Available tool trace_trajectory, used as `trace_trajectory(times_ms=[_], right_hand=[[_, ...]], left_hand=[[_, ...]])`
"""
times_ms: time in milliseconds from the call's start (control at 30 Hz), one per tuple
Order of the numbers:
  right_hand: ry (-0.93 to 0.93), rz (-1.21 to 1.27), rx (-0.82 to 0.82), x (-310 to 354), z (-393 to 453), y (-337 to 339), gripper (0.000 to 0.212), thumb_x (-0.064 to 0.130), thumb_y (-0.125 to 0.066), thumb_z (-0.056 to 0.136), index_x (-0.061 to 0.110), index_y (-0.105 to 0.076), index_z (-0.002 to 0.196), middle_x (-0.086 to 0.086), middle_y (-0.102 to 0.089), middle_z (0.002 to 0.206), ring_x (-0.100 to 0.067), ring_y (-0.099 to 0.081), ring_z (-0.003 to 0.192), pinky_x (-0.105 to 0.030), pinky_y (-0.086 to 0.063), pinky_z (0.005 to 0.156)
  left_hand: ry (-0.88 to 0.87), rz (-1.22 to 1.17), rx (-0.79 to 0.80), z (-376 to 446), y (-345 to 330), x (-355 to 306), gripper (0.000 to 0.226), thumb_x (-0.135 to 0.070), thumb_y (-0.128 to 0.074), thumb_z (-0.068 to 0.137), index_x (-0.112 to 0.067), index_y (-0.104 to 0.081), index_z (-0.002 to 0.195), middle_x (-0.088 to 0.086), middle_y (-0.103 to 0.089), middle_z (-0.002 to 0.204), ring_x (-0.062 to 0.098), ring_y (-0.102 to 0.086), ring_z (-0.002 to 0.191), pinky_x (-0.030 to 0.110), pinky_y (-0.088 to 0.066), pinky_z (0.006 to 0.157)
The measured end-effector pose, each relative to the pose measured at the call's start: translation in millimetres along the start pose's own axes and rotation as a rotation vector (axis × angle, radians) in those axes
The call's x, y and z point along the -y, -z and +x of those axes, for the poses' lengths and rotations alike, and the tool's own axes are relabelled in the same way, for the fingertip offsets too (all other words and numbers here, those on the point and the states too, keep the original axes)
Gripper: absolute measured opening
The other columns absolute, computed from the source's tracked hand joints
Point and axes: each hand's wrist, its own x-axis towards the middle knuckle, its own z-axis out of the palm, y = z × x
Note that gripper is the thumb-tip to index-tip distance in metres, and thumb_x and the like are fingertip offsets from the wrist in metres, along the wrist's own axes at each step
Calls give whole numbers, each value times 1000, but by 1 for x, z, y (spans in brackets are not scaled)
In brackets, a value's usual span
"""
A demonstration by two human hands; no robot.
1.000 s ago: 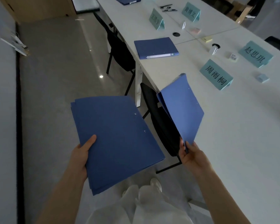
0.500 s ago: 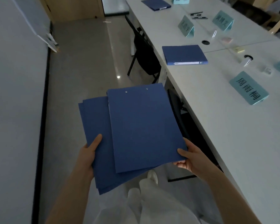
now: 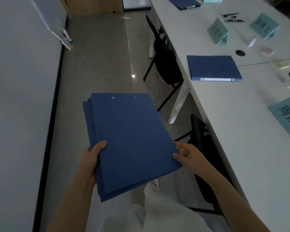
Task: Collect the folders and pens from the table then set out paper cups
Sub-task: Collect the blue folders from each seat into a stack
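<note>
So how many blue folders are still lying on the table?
2: one folder lies near the table's edge past the black chair; another lies far up top. More may sit out of view.

1. One stack of blue folders (image 3: 132,141), carried; number in it unclear.
2. Two folders on the table: near (image 3: 213,67), far (image 3: 182,2).
3. Four teal name cards, e.g. (image 3: 218,31).
4. Two black chairs, e.g. (image 3: 166,61).

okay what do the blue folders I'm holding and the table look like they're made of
Stack of folders: likely stiff card or matte plastic board; flat, unglossy faces and two small metal-looking rivets near the top edge. Table: probably smooth white laminate; even surface with a soft sheen, though the dim light leaves it open.
</note>
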Motion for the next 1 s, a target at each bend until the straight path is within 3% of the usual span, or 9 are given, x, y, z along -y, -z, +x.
trace_trajectory(times_ms=[167, 233, 333, 433, 533, 700, 800, 933, 1000], right_hand=[[-195, 306, 52, 40, 77, 31, 51, 45, -47, 95, 17, -47, 138, 2, -58, 130, -15, -57, 116, -36, -44, 102], [-267, 504, 145, 57, 107, 44, 49, 53, -46, 93, 21, -54, 130, 5, -63, 123, -15, -62, 110, -36, -48, 95], [-382, 733, 204, 76, 142, 57, 43, 59, -50, 89, 26, -65, 112, 6, -74, 104, -17, -70, 96, -36, -52, 83], [-328, 652, 158, 88, 181, 63, 53, 56, -60, 84, 21, -56, 124, 2, -70, 112, -20, -70, 97, -41, -55, 86], [-242, 473, 1, 101, 214, 62, 65, 51, -66, 82, 19, -40, 131, 1, -58, 122, -19, -64, 102, -45, -54, 91], [-102, 396, -120, 134, 276, 55, 68, 45, -68, 81, 22, -33, 135, 6, -53, 125, -13, -59, 106, -41, -53, 92], [-136, 452, -142, 156, 311, 55, 60, 41, -66, 84, 21, -37, 133, 7, -55, 122, -10, -60, 102, -33, -54, 83], [-283, 800, -174, 184, 355, 68, 29, 38, -62, 88, 22, -60, 112, -2, -66, 116, -22, -66, 100, -42, -54, 89], [-326, 888, -193, 191, 372, 76, 28, 42, -62, 87, 23, -65, 107, -1, -71, 110, -23, -68, 100, -43, -53, 90]], left_hand=[[22, -1, 40, 43, -38, -38, 45, -31, -70, 80, -11, -59, 119, 15, -71, 108, 33, -70, 87, 40, -57, 62], [35, 3, 66, 59, -55, -56, 50, -33, -70, 73, -12, -60, 117, 15, -71, 107, 35, -69, 88, 43, -57, 65], [43, 4, 88, 81, -75, -77, 25, -25, -56, 88, -12, -61, 110, 14, -70, 101, 34, -67, 85, 44, -54, 68], [42, 11, 137, 107, -87, -104, 24, -20, -53, 88, -13, -61, 110, 11, -71, 99, 30, -68, 83, 42, -54, 66], [75, 27, 187, 132, -92, -132, 41, -19, -59, 69, -13, -62, 110, 7, -75, 94, 29, -71, 82, 43, -55, 68], [128, 60, 174, 194, -103, -185, 23, -19, -63, 85, -12, -64, 107, 8, -77, 88, 33, -70, 86, 45, -54, 71], [100, 83, 180, 232, -111, -224, 28, -20, -67, 83, -12, -65, 110, 9, -77, 91, 32, -72, 81, 44, -56, 68], [84, 113, 261, 284, -125, -282, 32, -18, -66, 79, -11, -64, 110, 9, -77, 90, 29, -74, 73, 42, -56, 65], [79, 134, 288, 308, -137, -304, 35, -18, -68, 75, -11, -65, 110, 9, -77, 90, 29, -74, 74, 42, -56, 65]])
